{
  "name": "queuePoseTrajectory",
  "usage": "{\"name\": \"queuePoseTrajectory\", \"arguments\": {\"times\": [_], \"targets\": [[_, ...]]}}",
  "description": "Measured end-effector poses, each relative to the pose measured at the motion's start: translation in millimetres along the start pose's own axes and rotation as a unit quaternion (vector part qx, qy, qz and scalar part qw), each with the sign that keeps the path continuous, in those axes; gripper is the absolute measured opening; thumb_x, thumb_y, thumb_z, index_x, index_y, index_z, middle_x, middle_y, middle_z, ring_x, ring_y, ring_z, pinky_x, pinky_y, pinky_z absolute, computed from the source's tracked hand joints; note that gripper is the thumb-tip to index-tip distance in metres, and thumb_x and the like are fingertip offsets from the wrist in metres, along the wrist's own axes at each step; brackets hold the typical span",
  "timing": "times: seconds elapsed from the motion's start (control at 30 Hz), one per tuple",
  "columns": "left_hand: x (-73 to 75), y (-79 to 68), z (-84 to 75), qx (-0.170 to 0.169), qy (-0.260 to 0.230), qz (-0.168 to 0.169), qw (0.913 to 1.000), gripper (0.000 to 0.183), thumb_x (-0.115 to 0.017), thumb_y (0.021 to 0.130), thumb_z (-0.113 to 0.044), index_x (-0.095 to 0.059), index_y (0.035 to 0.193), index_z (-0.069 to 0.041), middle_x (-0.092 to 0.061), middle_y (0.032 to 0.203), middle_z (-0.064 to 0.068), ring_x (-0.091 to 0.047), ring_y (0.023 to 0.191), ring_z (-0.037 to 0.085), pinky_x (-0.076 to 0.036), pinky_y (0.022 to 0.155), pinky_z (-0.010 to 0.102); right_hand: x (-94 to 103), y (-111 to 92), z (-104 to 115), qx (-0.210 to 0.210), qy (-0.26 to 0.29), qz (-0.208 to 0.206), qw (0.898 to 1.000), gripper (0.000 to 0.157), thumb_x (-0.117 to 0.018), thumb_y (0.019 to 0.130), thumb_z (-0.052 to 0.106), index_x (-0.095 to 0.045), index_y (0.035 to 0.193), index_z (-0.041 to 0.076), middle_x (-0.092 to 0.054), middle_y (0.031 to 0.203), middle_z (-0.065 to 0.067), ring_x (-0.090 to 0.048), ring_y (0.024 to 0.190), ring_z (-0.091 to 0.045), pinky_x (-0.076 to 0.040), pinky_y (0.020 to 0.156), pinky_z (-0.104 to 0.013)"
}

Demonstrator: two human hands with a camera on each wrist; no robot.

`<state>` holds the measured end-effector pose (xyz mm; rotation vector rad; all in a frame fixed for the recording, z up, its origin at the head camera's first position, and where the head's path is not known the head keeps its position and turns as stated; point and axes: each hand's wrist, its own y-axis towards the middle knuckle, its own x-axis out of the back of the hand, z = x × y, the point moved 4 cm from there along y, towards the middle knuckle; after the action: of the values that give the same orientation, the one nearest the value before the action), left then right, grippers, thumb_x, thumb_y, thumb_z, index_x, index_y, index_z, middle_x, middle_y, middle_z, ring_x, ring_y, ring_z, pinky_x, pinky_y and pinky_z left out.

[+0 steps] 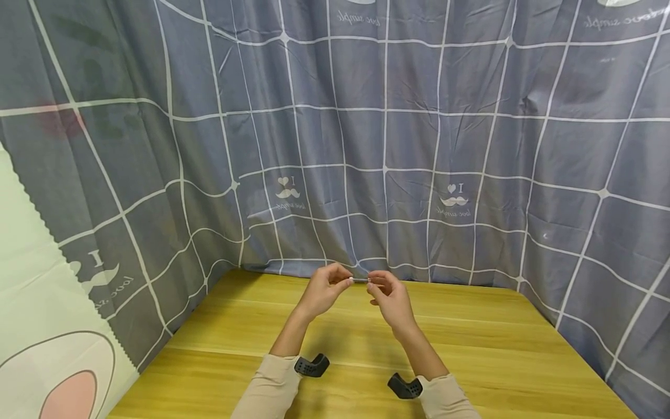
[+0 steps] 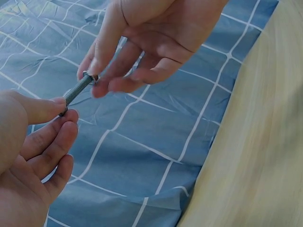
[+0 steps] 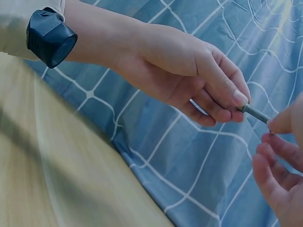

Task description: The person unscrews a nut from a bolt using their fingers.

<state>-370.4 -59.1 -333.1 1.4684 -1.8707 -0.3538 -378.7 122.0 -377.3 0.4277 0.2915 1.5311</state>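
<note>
A grey threaded bolt (image 1: 360, 280) spans the gap between the two hands, held in the air above the far part of the table. My left hand (image 1: 323, 293) pinches one end between thumb and fingertips. At the other end, my right hand (image 1: 391, 299) pinches with its thumb and index finger. In the left wrist view the bolt (image 2: 77, 91) lies at a slant, and a wider shiny metal part shows at the right hand's fingertips; whether it is a head or a nut I cannot tell. The bolt's threads (image 3: 256, 114) also show in the right wrist view.
A wooden table (image 1: 450, 337) extends beneath both arms. Grey-blue curtains (image 1: 413, 139) with white grid lines hang behind and beside it. A pale cloth (image 1: 36, 279) with a printed figure hangs at the left. Black devices (image 1: 312, 366) sit on both wrists.
</note>
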Motion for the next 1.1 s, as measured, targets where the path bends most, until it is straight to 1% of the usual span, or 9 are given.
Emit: {"name": "queuePoseTrajectory", "arguments": {"times": [0.1,0.23,0.37,0.47,0.57,0.7,0.8,0.97,1.1], "targets": [[-2.6,3.4,15.0,0.005,0.001,-0.003,1.0,0.008,-0.068,0.098,0.004,-0.069,0.104,0.009,-0.072,0.098,0.02,-0.067,0.09,0.035,-0.052,0.082,0.042,-0.4,0,0,-0.007,0.012,0.01,1.0,0.037,-0.068,0.1,0.005,-0.06,0.136,-0.001,-0.065,0.122,-0.019,-0.068,0.099,-0.026,-0.059,0.076,-0.034],[-5.3,7.4,33.5,0.002,0.0,-0.007,1.0,0.009,-0.07,0.097,0.001,-0.07,0.105,0.007,-0.073,0.098,0.015,-0.067,0.089,0.032,-0.052,0.08,0.042,-0.1,1,0,-0.014,0.018,0.003,1.0,0.03,-0.067,0.103,0.01,-0.064,0.128,-0.006,-0.068,0.111,-0.021,-0.068,0.097,-0.028,-0.059,0.079,-0.033],[-4.9,8.2,37.7,0.0,-0.01,-0.005,0.9999,0.008,-0.072,0.097,-0.003,-0.072,0.104,0.001,-0.074,0.097,0.01,-0.066,0.087,0.025,-0.052,0.079,0.036,1.4,2,0,-0.001,0.008,-0.009,1.0,0.021,-0.066,0.102,0.006,-0.07,0.117,-0.008,-0.07,0.102,-0.021,-0.069,0.091,-0.025,-0.058,0.079,-0.029],[-4.3,8.1,38.8,0.004,-0.015,-0.009,0.9998,0.006,-0.072,0.097,-0.003,-0.072,0.102,-0.001,-0.074,0.096,0.008,-0.066,0.085,0.021,-0.052,0.078,0.034,1.7,3,1,0.002,0.006,-0.009,1.0,0.022,-0.068,0.1,0.001,-0.069,0.12,-0.007,-0.071,0.105,-0.019,-0.069,0.092,-0.025,-0.057,0.078,-0.028],[-4.4,8.5,40.2,0.009,-0.015,-0.015,0.9997,0.005,-0.072,0.096,-0.001,-0.072,0.101,0.0,-0.075,0.094,0.008,-0.066,0.084,0.021,-0.051,0.076,0.033,1.1,1,6,-0.013,0.01,-0.009,1.0,0.028,-0.069,0.099,0.0,-0.066,0.126,-0.007,-0.071,0.109,-0.016,-0.069,0.094,-0.024,-0.058,0.078,-0.03],[-5.3,8.6,36.2,0.008,-0.005,-0.017,0.9998,0.006,-0.069,0.096,0.004,-0.07,0.102,0.006,-0.074,0.095,0.015,-0.066,0.084,0.028,-0.05,0.074,0.032,-0.3,-5,24,-0.028,-0.002,-0.009,1.0,0.026,-0.067,0.101,0.003,-0.066,0.122,-0.012,-0.072,0.103,-0.017,-0.07,0.087,-0.02,-0.059,0.079,-0.031],[-3.8,6.3,22.5,0.005,-0.004,-0.01,0.9999,0.007,-0.067,0.097,0.007,-0.068,0.102,0.011,-0.073,0.097,0.023,-0.065,0.085,0.034,-0.05,0.075,0.031,-1.5,-8,33,-0.016,-0.006,-0.011,1.0,0.022,-0.065,0.102,0.002,-0.067,0.115,-0.016,-0.072,0.097,-0.021,-0.07,0.083,-0.019,-0.058,0.079,-0.03],[1.0,0.9,-0.6,-0.001,-0.013,-0.003,0.9999,0.008,-0.067,0.097,0.007,-0.067,0.103,0.012,-0.071,0.098,0.027,-0.065,0.086,0.036,-0.05,0.076,0.032,-1.5,-2,14,-0.004,0.005,-0.023,1.0,0.023,-0.068,0.098,-0.003,-0.067,0.12,-0.011,-0.072,0.105,-0.02,-0.07,0.093,-0.028,-0.057,0.079,-0.027],[1.6,-1.0,-3.0,-0.006,-0.012,-0.007,0.9999,0.006,-0.067,0.097,0.007,-0.068,0.101,0.011,-0.071,0.096,0.026,-0.065,0.085,0.037,-0.051,0.076,0.032,-1.0,2,1,-0.012,0.015,-0.017,1.0,0.034,-0.07,0.098,0.001,-0.064,0.131,-0.007,-0.069,0.115,-0.022,-0.069,0.103,-0.036,-0.057,0.082,-0.03]]}}
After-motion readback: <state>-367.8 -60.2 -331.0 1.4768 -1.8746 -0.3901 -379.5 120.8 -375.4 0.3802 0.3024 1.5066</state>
